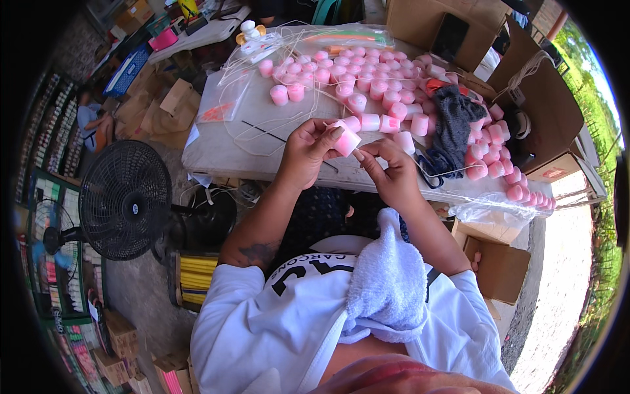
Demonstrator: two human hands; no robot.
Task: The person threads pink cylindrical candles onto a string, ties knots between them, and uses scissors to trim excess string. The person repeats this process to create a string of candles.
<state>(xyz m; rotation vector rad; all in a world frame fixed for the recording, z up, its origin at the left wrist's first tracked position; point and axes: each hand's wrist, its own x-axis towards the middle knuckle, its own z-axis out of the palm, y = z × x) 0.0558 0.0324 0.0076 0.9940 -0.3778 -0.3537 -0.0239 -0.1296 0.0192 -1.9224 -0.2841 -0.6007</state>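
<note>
My left hand [307, 156] grips a small pink candle [346, 140], a short cylinder with a paler end, between thumb and fingers above the table's near edge. At its lower right, my right hand [392, 172] pinches a thin white strand that looks like a wick [356, 152]. Just beyond my hands lie several loose pink candles [369, 123], some on their sides. A large group of the same candles [377, 85] stands across the table [223, 150]. White string [252, 134] trails over the tabletop, near a thin dark rod [262, 131].
A dark grey cloth [454, 115] lies among candles at the right. Behind it are open cardboard boxes [551, 98] and a dark phone-like slab [450, 37]. A black fan [125, 200] stands left of the table. Another person [92, 121] sits at the far left.
</note>
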